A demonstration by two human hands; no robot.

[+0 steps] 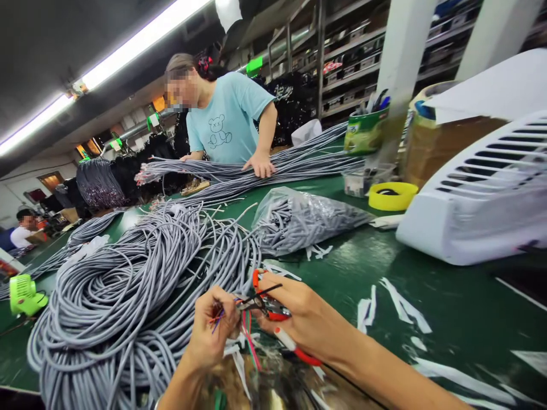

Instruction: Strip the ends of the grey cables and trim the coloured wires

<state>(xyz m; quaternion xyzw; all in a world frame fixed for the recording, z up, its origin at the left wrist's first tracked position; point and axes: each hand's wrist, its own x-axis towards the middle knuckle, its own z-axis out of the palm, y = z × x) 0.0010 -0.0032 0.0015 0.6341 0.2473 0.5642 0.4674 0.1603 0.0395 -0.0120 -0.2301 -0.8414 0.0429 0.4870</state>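
My left hand [213, 327] is closed in a pinch on thin coloured wires [217, 320], some blue and some orange. In my right hand [310, 313] are red-handled cutting pliers [277, 310], their metal jaws against the wires beside my left fingertips. A thin black strand sticks out across the jaws. Pink and green wires [251, 341] hang below the two hands. To the left lies a large heap of coiled grey cables [141, 279], partly behind my left hand.
A person [231, 119] across the green table [342, 267] handles a long grey cable bundle [299, 162]. Nearby are a plastic bag of grey pieces [294, 222], yellow tape [393, 196], a white slatted appliance [478, 199], white scraps [404, 307] and a green mini fan [26, 295].
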